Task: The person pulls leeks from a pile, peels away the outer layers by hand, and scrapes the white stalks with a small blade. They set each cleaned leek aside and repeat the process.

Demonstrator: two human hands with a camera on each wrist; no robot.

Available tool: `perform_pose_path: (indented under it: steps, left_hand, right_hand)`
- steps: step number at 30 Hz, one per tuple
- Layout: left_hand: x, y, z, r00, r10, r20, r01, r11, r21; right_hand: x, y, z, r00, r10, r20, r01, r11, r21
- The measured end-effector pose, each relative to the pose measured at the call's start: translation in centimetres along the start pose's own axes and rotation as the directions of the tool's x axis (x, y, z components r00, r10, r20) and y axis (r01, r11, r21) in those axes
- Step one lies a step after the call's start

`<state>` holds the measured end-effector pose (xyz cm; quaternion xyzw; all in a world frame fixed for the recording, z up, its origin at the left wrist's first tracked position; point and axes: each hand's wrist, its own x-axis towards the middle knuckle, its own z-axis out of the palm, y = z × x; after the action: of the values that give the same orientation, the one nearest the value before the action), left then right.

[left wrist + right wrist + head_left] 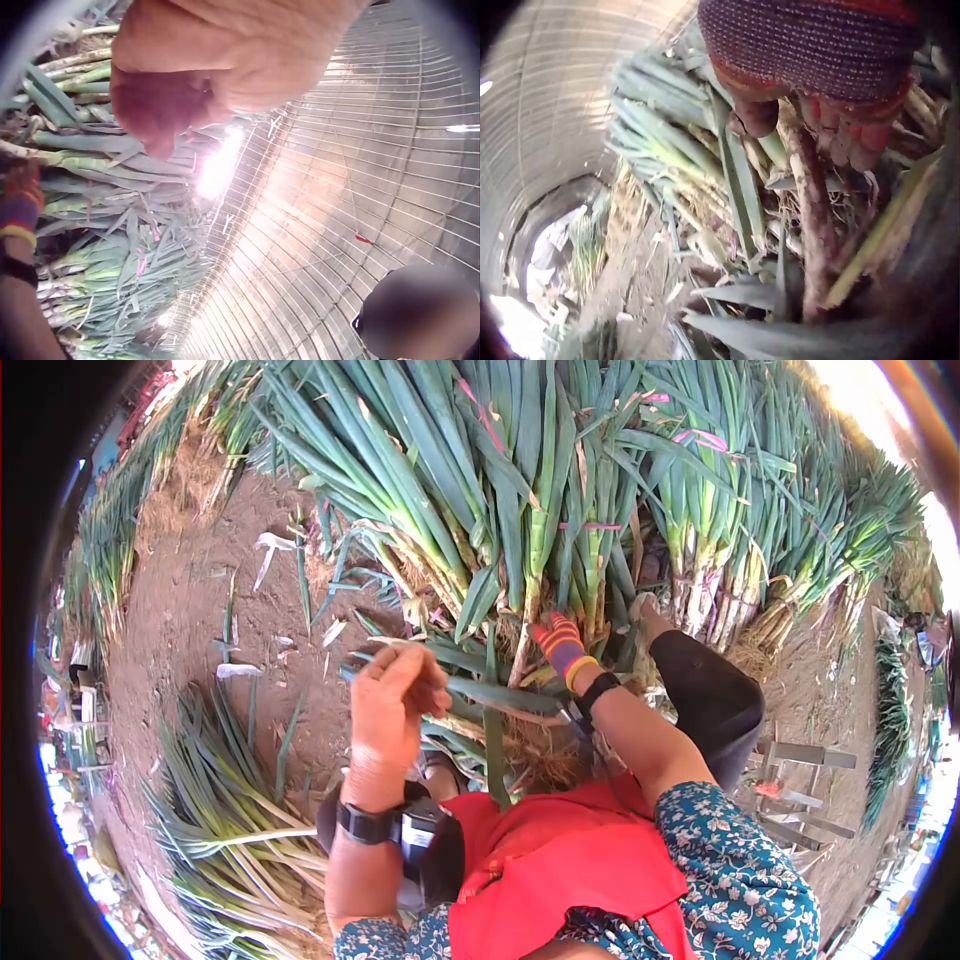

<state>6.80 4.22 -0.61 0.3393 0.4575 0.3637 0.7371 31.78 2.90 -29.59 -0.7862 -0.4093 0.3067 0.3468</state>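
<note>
A ribbed wall (547,112) is curving through the right wrist view's upper left; below, bright light (511,321) is glaring near dirt floor (634,279).

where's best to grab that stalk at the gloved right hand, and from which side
Probably its bare, brownish lower length, from the person's right, where the right hand is: there the stalk is a single narrow shaft, easy to wrap, while farther up it turns green and leafy.
</note>
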Motion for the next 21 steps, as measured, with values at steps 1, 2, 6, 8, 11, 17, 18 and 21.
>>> perform_pose_path:
  steps: [1, 2, 6, 8, 11, 17, 18, 21]
  left_hand:
    - [1.0, -0.9, 0.0, 0.999, -0.028, -0.024, 0.029, 0.999, 0.016]
    - [1.5, -2.0, 0.5, 0.994, -0.082, -0.071, 0.084, 0.996, 0.012]
    - [1.9, -2.7, 2.7, 0.994, -0.087, 0.064, 0.078, 0.988, 0.133]
    - [2.5, -2.7, 3.3, 0.997, -0.055, 0.054, 0.045, 0.986, 0.161]
    - [2.9, -3.5, 4.3, 0.998, -0.011, 0.061, 0.000, 0.983, 0.186]
    - [3.5, -5.2, 6.1, 0.988, 0.090, 0.124, -0.125, 0.939, 0.319]
    - [3.6, -5.6, 6.4, 0.981, 0.123, 0.148, -0.161, 0.944, 0.288]
    - [4.0, -5.5, 6.3, 0.961, 0.155, 0.231, -0.211, 0.947, 0.243]
  right_hand:
    - [1.9, -0.1, 0.5, 0.984, 0.153, -0.096, -0.148, 0.987, 0.063]
    - [3.1, -0.7, 0.5, 0.983, 0.157, -0.097, -0.151, 0.986, 0.065]
    - [4.8, -3.7, 1.4, 0.875, 0.403, 0.269, -0.479, 0.637, 0.604]
    - [1.6, -8.3, -1.3, 0.914, 0.334, 0.232, -0.357, 0.387, 0.850]
    - [-0.9, -7.6, -2.5, 0.990, 0.067, -0.125, 0.042, 0.704, 0.709]
    - [-10.8, -9.5, -6.2, 0.893, -0.311, -0.326, 0.257, 0.946, -0.199]
    - [-12.4, -10.7, -7.0, 0.903, -0.313, -0.293, 0.314, 0.948, -0.044]
    - [-15.8, -12.5, -7.4, 0.884, -0.390, -0.257, 0.408, 0.913, 0.015]
